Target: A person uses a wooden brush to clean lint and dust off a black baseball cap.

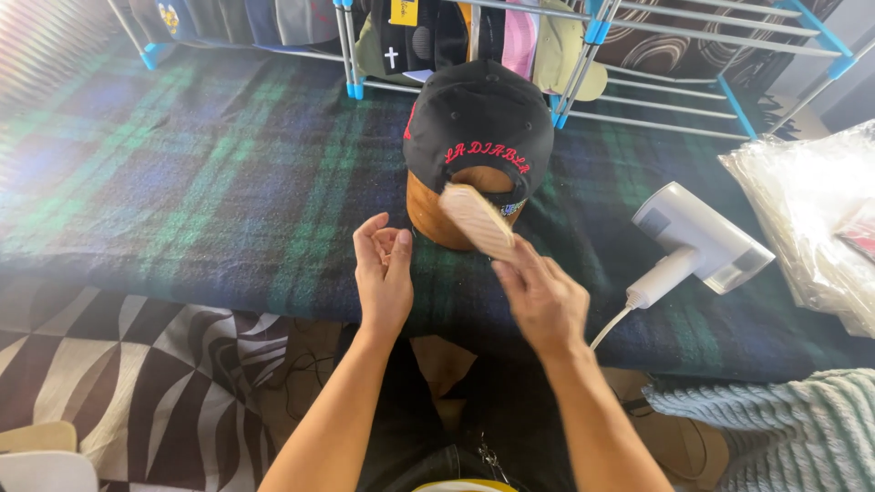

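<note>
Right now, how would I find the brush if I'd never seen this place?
Find the plaid blanket. In its middle a black cap sits on a brown stand. The brush is the pale wooden paddle in the right hand, against the cap's back.

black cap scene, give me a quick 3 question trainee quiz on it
1. True or false: the right hand holds a wooden brush against the black cap.
2. What does the cap sit on? A) a tan rounded form B) a metal rack C) a plastic bag
3. Which white appliance lies on the plaid blanket, right of the cap?

Key: 1 true; 2 A; 3 the handheld steamer. The left hand is empty.
</note>
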